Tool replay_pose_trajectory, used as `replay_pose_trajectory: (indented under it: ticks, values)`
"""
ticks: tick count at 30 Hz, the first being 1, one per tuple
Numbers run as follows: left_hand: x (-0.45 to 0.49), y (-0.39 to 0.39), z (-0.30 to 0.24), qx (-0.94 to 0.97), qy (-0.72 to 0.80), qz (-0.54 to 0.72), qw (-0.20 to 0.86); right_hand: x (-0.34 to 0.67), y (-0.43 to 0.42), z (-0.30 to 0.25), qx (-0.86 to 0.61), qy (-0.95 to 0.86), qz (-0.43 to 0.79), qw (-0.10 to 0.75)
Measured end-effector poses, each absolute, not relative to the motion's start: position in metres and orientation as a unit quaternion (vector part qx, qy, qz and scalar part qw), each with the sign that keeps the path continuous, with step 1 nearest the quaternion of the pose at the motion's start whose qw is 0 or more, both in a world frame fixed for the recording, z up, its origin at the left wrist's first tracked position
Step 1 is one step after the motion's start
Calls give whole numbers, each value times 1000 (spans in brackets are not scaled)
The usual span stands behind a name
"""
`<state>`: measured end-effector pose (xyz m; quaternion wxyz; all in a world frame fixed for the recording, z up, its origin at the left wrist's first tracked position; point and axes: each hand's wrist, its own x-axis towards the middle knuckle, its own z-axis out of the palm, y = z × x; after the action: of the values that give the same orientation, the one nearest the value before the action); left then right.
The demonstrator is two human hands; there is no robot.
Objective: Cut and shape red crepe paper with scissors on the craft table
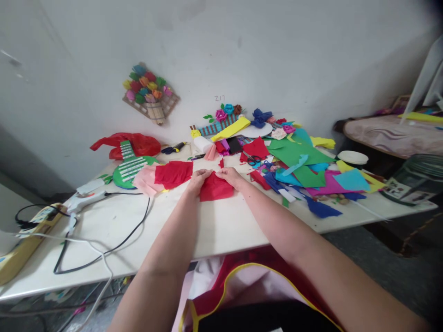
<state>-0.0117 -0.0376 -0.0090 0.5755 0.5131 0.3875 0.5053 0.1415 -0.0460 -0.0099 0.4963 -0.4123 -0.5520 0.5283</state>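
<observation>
A piece of red crepe paper [217, 188] hangs between my two hands, just above the white table. My left hand [200, 179] pinches its upper left edge, and my right hand [228, 176] pinches the top edge close by. Both sets of fingers are closed. Another red crepe paper sheet [173, 174] lies left of my left hand, overlapping a pale pink sheet [148, 180]. Beyond my right hand are scissors [254, 160] with dark handles, resting on red paper scraps.
Coloured paper scraps [297, 161] cover the table's right side. A green guitar-shaped craft [129, 171], a white glue gun [88, 201] and its black cord lie left. A yellow power strip [31, 240] sits at the left edge, a glass jar [415, 180] at the right.
</observation>
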Motion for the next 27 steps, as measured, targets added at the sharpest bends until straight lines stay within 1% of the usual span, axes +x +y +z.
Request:
replay_pose_trajectory:
  ticks: [6, 10, 13, 18, 27]
  values:
    - [-11, -41, -10, 513, 355, 537, 568, 142, -48, -8, -409, -547, 534, 498]
    - [-12, -44, -14, 522, 376, 562, 520, 143, -46, -12, -399, -533, 547, 508]
    - [-13, -43, -18, 549, 389, 546, 500, 144, -44, -15, -395, -546, 541, 503]
    - [-13, -43, -19, 551, 388, 532, 512, 143, -44, -17, -380, -536, 564, 500]
    - [-8, -47, -11, 535, 414, 550, 490, 142, -42, -17, -365, -510, 580, 520]
